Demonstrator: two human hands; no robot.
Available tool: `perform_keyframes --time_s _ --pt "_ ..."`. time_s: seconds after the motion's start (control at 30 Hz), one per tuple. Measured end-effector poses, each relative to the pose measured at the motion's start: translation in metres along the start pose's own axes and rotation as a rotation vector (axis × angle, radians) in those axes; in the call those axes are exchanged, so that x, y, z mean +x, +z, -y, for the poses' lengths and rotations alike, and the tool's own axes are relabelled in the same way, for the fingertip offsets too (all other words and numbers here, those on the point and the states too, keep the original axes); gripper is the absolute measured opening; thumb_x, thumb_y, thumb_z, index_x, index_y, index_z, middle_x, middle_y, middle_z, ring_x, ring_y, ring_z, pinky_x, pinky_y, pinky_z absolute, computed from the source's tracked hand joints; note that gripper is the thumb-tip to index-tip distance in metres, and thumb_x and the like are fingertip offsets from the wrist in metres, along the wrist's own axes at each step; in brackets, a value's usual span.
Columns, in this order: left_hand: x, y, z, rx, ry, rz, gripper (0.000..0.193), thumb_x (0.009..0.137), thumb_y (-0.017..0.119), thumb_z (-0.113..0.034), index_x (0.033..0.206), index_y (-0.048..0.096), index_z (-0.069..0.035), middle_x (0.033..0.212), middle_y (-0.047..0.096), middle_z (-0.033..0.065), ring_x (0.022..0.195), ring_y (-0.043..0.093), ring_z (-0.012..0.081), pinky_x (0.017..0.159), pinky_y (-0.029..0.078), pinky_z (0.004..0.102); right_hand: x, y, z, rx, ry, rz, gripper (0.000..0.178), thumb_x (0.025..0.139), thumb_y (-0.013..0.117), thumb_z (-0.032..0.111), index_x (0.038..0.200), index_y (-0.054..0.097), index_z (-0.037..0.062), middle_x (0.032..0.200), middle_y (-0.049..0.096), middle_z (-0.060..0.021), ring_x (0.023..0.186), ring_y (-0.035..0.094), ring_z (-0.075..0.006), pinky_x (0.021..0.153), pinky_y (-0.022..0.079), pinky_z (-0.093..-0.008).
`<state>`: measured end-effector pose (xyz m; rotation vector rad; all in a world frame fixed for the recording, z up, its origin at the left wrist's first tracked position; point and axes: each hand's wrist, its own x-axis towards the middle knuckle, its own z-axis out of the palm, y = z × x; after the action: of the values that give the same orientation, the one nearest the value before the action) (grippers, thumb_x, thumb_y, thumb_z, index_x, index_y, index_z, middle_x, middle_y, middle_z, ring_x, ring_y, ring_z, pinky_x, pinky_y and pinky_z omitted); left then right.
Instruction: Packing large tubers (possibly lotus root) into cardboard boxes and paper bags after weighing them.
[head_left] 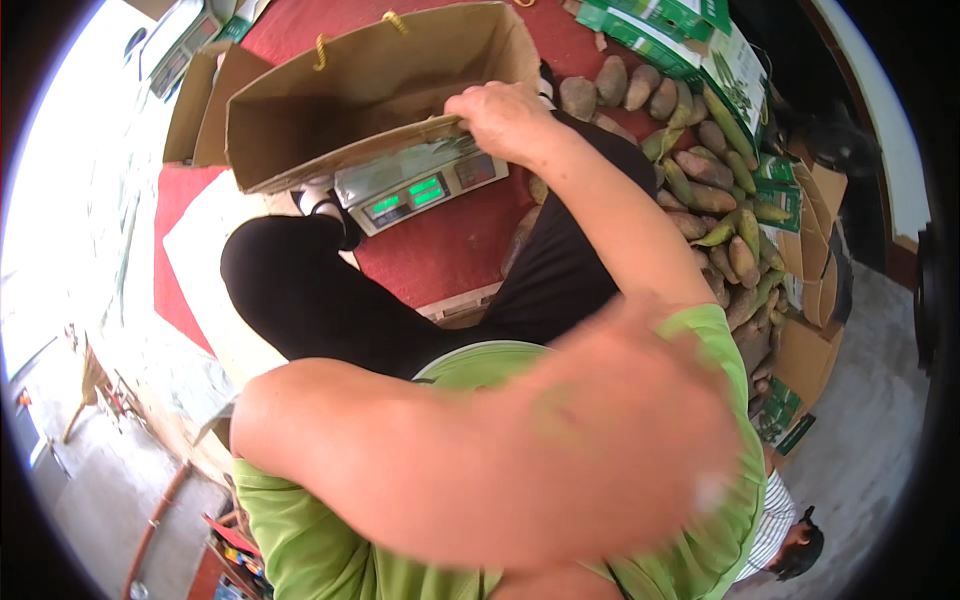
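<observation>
My right hand (505, 120) is closed over the near rim of a brown paper bag (300, 160) with yellow rope handles. The bag's wide mouth shows its dark inside. Beneath it is a digital scale (425, 192) with lit green digits, its platform partly hidden by the bag. My left arm crosses in front of my green shirt, and my left hand (640, 400) is a blur close to my right upper arm. Motion smears its fingers, so I cannot make out whether it holds anything.
A pile of long brownish and green vegetables (710, 195) lies to the right, beside green-and-white cartons (735, 85) and brown cardboard (810, 360). Another scale (180, 50) and a brown box (195, 115) stand at the far left. A person in a striped top (770, 525) is at lower right.
</observation>
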<state>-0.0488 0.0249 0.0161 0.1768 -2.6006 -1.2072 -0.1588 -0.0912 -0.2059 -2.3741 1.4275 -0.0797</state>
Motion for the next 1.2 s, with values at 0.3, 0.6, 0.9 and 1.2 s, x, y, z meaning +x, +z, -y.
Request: perform_keyframes --time_s 0.3,0.6,0.9,1.2 --pt "-0.088 0.014 0.116 0.525 -0.803 -0.494 0.035 0.08 0.06 -0.006 0.115 0.058 -0.005 0.114 0.058 0.014 0.11 0.051 0.0342 0.096 0.037 0.0432 -0.01 -0.012 -0.003 -0.013 0.109 0.103 0.021 0.083 0.051 0.014 0.095 0.067 0.0181 0.095 0.067 -0.0062 0.097 0.063 -0.0264 0.08 0.045 -0.044" --pt "-0.126 0.041 0.191 0.808 -1.163 -0.299 0.055 0.082 0.062 -0.024 0.133 0.045 -0.016 0.121 0.056 0.0118 0.118 0.048 0.0314 0.103 0.03 0.0545 -0.009 -0.011 -0.011 -0.199 0.109 0.0 0.019 0.081 0.052 0.018 0.089 0.069 0.0199 0.089 0.067 -0.002 0.091 0.062 -0.0233 0.077 0.043 -0.0448" --pt "-0.116 0.05 0.211 0.73 -1.241 -0.308 0.021 0.085 0.057 -0.027 0.098 0.062 -0.012 0.097 0.064 0.0096 0.094 0.06 0.0313 0.076 0.044 0.0462 -0.062 -0.052 -0.012 -0.102 0.149 -0.427 0.014 0.079 0.06 0.022 0.091 0.068 0.0189 0.09 0.065 -0.0008 0.092 0.06 -0.0226 0.077 0.043 -0.0426" --pt "-0.128 0.05 0.224 0.741 -1.253 -0.322 0.019 0.084 0.054 -0.023 0.095 0.06 -0.009 0.093 0.066 0.0139 0.088 0.061 0.0349 0.071 0.044 0.048 -0.268 0.055 -0.12 0.228 0.777 -0.472 0.019 0.08 0.059 0.021 0.097 0.065 0.0155 0.094 0.065 -0.01 0.093 0.061 -0.0299 0.077 0.049 -0.042"
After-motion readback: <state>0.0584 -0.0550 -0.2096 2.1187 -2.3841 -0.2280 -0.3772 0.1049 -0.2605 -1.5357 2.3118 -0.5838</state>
